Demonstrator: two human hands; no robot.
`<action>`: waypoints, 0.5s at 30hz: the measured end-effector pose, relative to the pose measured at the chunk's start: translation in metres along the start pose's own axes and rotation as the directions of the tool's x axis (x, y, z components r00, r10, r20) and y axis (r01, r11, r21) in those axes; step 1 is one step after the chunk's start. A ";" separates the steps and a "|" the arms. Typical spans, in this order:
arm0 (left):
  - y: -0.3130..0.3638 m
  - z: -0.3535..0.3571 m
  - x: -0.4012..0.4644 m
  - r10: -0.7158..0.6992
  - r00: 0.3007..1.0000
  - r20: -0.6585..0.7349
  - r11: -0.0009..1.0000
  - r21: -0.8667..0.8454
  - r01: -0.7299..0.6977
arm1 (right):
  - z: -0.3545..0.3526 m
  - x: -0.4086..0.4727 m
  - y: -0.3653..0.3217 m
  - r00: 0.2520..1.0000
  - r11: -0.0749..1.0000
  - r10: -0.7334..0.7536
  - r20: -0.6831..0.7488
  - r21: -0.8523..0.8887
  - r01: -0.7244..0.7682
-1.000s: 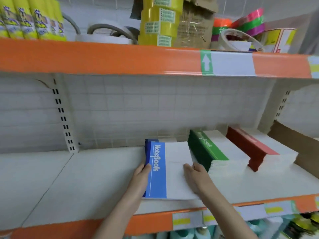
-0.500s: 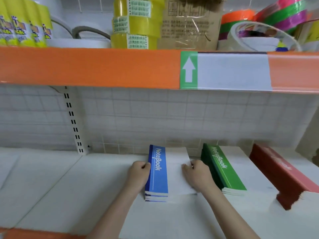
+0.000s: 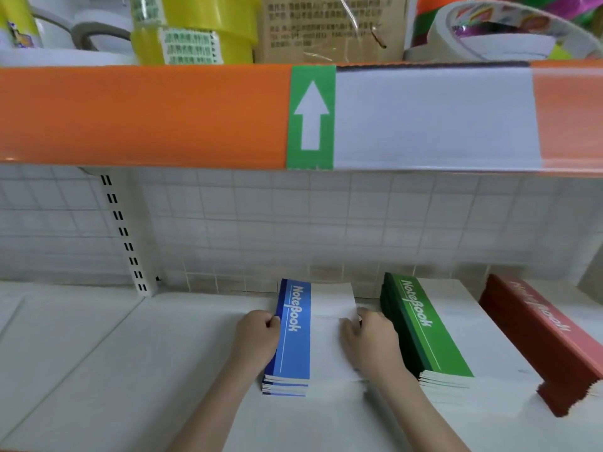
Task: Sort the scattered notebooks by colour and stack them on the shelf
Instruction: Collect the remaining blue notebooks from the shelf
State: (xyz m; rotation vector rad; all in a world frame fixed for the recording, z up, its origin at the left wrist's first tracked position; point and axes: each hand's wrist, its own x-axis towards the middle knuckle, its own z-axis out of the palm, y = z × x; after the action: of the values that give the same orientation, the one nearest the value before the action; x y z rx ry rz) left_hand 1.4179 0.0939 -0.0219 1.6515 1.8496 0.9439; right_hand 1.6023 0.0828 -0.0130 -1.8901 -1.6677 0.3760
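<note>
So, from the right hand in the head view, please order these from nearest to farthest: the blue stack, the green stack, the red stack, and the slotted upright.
1. Blue notebook stack: the right hand grips its right edge.
2. Green notebook stack: just right of that hand.
3. Red notebook stack: far right.
4. Slotted upright: back left, at the wall.

"NoteBook" in white on blue notebook stack [image 3: 292, 334] spine strip; same on green stack [image 3: 424, 334]. Red stack [image 3: 541, 331] lettering blurred, probably the same. White up-arrow on green label [image 3: 311, 115], upper shelf edge [image 3: 146, 115]. Cardboard box [image 3: 329, 24] print unreadable.
</note>
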 end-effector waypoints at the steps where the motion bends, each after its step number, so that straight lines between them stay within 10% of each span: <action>1: 0.000 0.001 0.000 0.006 1.000 -0.007 1.000 0.003 -0.006 | -0.001 -0.001 -0.001 1.000 1.000 -0.003 -0.010 -0.031 0.003; 15: 0.002 0.012 -0.005 -0.181 0.978 0.106 0.928 -0.309 0.206 | 0.011 0.003 -0.002 0.938 0.814 0.194 0.285 0.488 -0.317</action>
State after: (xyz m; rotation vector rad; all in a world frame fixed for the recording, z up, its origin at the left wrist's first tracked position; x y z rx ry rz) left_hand 1.4291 0.0908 -0.0284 1.2681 1.6701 1.0173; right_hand 1.5954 0.0881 -0.0202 -1.6830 -1.2505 1.0807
